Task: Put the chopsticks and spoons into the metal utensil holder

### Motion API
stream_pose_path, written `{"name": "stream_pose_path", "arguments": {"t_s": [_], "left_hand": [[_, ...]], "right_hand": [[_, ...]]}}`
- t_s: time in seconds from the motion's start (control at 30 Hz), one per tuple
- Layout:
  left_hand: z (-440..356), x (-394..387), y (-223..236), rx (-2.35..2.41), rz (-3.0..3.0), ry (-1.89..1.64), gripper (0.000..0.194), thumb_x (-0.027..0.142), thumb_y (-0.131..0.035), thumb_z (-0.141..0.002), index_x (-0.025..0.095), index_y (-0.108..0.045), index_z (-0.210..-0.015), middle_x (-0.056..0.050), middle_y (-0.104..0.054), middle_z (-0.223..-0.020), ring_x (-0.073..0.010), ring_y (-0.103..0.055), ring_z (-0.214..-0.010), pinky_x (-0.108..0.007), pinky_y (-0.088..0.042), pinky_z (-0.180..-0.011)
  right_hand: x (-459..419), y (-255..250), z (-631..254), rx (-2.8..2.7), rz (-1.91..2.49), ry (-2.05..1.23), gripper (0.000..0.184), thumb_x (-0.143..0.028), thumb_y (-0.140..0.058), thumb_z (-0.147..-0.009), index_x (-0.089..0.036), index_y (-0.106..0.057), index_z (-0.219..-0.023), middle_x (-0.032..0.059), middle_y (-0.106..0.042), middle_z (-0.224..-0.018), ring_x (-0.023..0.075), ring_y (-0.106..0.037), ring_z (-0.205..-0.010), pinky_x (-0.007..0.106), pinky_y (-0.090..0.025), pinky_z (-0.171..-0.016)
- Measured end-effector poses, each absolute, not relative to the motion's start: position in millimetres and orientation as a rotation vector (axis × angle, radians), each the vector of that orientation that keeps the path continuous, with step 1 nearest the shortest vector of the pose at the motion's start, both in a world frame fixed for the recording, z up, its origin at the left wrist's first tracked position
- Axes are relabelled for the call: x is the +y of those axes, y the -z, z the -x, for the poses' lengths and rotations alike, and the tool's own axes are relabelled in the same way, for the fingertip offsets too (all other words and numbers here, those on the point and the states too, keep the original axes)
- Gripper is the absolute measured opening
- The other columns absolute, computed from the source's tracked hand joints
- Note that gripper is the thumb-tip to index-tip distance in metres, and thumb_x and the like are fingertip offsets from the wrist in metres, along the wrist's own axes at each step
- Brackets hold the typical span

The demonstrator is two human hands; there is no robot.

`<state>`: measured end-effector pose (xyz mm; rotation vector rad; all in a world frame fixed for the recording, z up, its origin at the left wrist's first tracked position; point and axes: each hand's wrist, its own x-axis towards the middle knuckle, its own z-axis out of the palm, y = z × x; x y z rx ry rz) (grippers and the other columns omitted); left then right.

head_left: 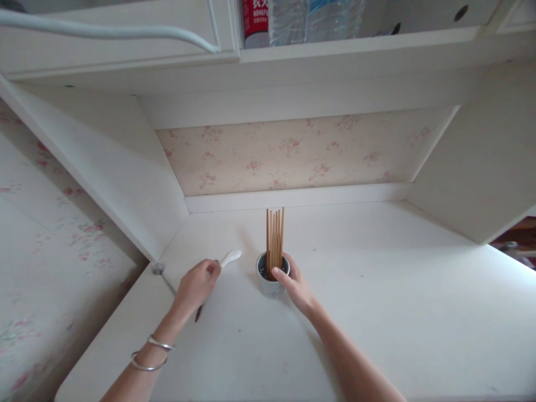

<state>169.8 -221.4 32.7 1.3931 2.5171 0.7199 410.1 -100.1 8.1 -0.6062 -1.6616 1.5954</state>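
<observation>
My left hand (196, 287) is closed in a pinch around the handle of a white spoon (231, 257), whose bowl points to the right. Under that hand lies a metal utensil with a rounded end (158, 268); a dark tip (198, 314) shows on the near side of the hand, perhaps its handle. With my right hand (296, 287) I grip the right side of a light grey utensil holder (270, 289), thumb over its rim. The holder stands upright on the white surface, small holes in its front. Several wooden chopsticks (275, 240) rise out of it.
White side panels flank the white countertop (397, 312), with floral wallpaper (293, 151) behind. Overhead, a shelf (355, 47) holds clear plastic bottles (318, 22) and a red-labelled one (255, 19). A white cabinet handle (125, 30) juts out at upper left.
</observation>
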Motion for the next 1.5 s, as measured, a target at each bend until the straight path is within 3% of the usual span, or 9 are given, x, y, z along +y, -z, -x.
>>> {"name": "stream_pose_path", "arguments": {"t_s": [0.17,0.33,0.67,0.8,0.93,1.07,1.27,1.5], "left_hand": [[-145.1,-241.8,-27.3,2.606,-1.321,-0.299,0.036,0.053,-0.044,-0.082,0.02,-0.057,-0.086,-0.006,-0.067,-0.083,-0.0237,-0.062,-0.077,-0.028,-0.034,-0.061],[-146.8,-243.9,-19.7,2.565,-1.323,-0.258,0.037,0.054,-0.043,-0.081,0.02,-0.059,-0.079,-0.008,-0.069,-0.081,-0.0251,-0.063,-0.081,-0.027,-0.035,-0.063],[-138.8,-245.6,-24.2,2.616,-1.284,-0.209,0.032,0.038,-0.037,-0.085,0.02,-0.064,-0.083,-0.009,-0.07,-0.086,-0.0272,-0.064,-0.088,-0.029,-0.037,-0.065],[-143.1,-246.5,-42.6,2.522,-1.263,-0.532,0.032,0.043,-0.042,-0.084,0.019,-0.063,-0.083,-0.007,-0.069,-0.083,-0.0249,-0.064,-0.082,-0.029,-0.042,-0.067],[-176.0,-231.1,-72.7,2.104,-1.1,-1.15,0.044,0.053,-0.055,-0.078,0.016,-0.061,-0.101,-0.004,-0.067,-0.082,-0.0192,-0.063,-0.075,-0.029,-0.049,-0.069],[-219.7,-202.6,-103.7,1.876,-1.072,-1.504,0.05,0.049,-0.063,-0.073,0.013,-0.059,-0.108,-0.005,-0.066,-0.084,-0.0174,-0.063,-0.074,-0.027,-0.05,-0.065],[-248.3,-166.2,-107.2,1.805,-1.078,-1.565,0.035,0.047,-0.063,-0.073,0.015,-0.061,-0.086,-0.004,-0.067,-0.077,-0.0184,-0.064,-0.076,-0.024,-0.046,-0.06],[-254.5,-155.2,-71.1,1.908,-1.179,-1.4,0.032,0.047,-0.058,-0.076,0.016,-0.065,-0.079,-0.005,-0.069,-0.078,-0.0187,-0.063,-0.076,-0.026,-0.045,-0.067]], "right_hand": [[-100.4,-9.4,-410.4,-1.667,0.611,-1.585,0.047,-0.044,-0.06,-0.083,-0.021,-0.051,-0.123,0.0068,-0.062,-0.116,0.0241,-0.057,-0.108,0.041,-0.041,-0.096],[-100.5,-7.8,-409.6,-1.648,0.609,-1.583,0.047,-0.045,-0.06,-0.082,-0.021,-0.052,-0.122,0.007,-0.063,-0.115,0.0249,-0.057,-0.106,0.042,-0.043,-0.095],[-100.8,-12.4,-411.3,-1.639,0.589,-1.592,0.048,-0.047,-0.061,-0.081,-0.021,-0.053,-0.12,0.0075,-0.062,-0.116,0.0252,-0.056,-0.108,0.041,-0.042,-0.096],[-101.0,-12.6,-411.3,-1.643,0.592,-1.597,0.047,-0.046,-0.062,-0.081,-0.021,-0.054,-0.12,0.007,-0.064,-0.112,0.0245,-0.058,-0.104,0.04,-0.044,-0.092],[-101.1,-11.1,-411.0,-1.654,0.588,-1.593,0.046,-0.045,-0.061,-0.082,-0.022,-0.053,-0.121,0.0063,-0.063,-0.112,0.0238,-0.058,-0.102,0.039,-0.044,-0.091],[-101.4,-11.3,-410.9,-1.663,0.605,-1.565,0.047,-0.045,-0.061,-0.082,-0.022,-0.053,-0.121,0.0062,-0.063,-0.112,0.0246,-0.058,-0.103,0.041,-0.043,-0.093],[-102.0,-15.6,-412.4,-1.697,0.585,-1.519,0.045,-0.045,-0.061,-0.083,-0.021,-0.054,-0.12,0.0065,-0.062,-0.115,0.025,-0.056,-0.106,0.04,-0.041,-0.096],[-100.4,-12.8,-411.4,-1.693,0.557,-1.536,0.048,-0.045,-0.062,-0.082,-0.02,-0.053,-0.123,0.0075,-0.062,-0.114,0.0244,-0.057,-0.104,0.04,-0.043,-0.094]]}}
